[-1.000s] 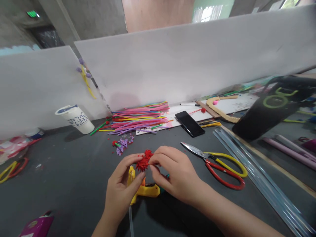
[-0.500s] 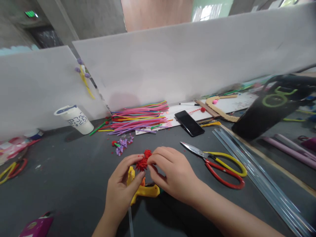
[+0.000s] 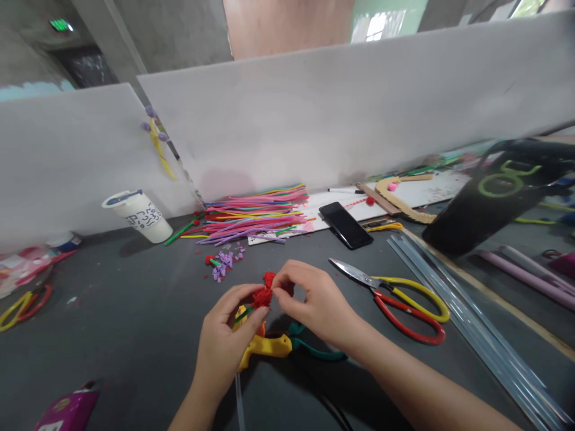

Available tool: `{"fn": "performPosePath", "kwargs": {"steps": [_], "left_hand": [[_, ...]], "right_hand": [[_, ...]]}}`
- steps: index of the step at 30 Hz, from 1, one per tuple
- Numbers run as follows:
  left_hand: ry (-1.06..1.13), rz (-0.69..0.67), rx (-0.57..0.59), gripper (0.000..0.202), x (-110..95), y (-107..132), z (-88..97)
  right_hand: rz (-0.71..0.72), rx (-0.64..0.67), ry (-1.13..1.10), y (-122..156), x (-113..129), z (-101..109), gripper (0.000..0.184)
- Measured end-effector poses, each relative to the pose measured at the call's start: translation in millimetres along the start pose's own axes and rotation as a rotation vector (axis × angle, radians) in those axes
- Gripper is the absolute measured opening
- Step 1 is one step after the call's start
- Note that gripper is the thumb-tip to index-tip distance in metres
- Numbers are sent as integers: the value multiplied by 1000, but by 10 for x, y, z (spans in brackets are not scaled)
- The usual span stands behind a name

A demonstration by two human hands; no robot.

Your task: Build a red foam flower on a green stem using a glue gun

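A fuzzy red flower [image 3: 262, 297] with a green stem is pinched between the thumb and fingers of my left hand [image 3: 222, 338]. My right hand [image 3: 317, 302] has its thumb and index finger closed at the flower's right edge, pinching the red fuzz. A second red tuft [image 3: 269, 279] shows just behind, touching it. Under my hands lies a yellow glue gun [image 3: 272, 346], partly covered, with a clear glue stick [image 3: 239, 398] out of its rear. Teal-handled pliers or scissors [image 3: 323, 352] lie below my right wrist, mostly hidden.
Red-and-yellow scissors [image 3: 404, 299] lie open at right, beside clear glue sticks [image 3: 476, 329]. Behind are purple snippets [image 3: 224, 263], a bundle of colourful pipe cleaners [image 3: 256, 215], a phone [image 3: 345, 225] and a white cup [image 3: 139, 215]. A black bottle [image 3: 485, 203] stands at far right.
My right hand has lifted slightly and its fingers have shifted along the flower's right side. The flower has turned in my left hand, so its green stem now shows. The teal handles have become visible.
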State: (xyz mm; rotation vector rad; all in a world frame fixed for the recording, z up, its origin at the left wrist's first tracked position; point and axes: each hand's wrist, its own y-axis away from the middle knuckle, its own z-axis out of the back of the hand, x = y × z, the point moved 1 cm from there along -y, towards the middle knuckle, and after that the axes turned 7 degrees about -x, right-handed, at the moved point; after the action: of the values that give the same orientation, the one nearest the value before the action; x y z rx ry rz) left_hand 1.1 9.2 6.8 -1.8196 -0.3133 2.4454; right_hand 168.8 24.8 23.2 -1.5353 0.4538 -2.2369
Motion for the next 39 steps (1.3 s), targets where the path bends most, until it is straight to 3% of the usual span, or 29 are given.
{"fn": "performPosePath", "kwargs": {"steps": [7,11,19,27,31,33,36,39], "left_hand": [[115,54,31,20,21,-8,-1],[232,12,86,20,7,-20,21],[189,-45,315,26,-22,-9,45],[231,-41,342,28,-17,-2,33],[322,-38,272,25,-8,-10,72],[380,-28,223,26,4,-20,105],[428,-18,156,28,8,-35,151],[435,-17,105,27,0,-59,186]], "right_hand": [[-60,-32,-36,-36,35,64,15],[-112,-79,-42,-86,34,158,13],[-99,133,30,-73,-40,123,15],[-58,171,53,-90,27,139,12],[-45,164,111,-65,54,241,11],[-41,293,293,43,58,277,22],[33,647,591,302,51,251,32],[101,722,733,482,66,186,39]]}}
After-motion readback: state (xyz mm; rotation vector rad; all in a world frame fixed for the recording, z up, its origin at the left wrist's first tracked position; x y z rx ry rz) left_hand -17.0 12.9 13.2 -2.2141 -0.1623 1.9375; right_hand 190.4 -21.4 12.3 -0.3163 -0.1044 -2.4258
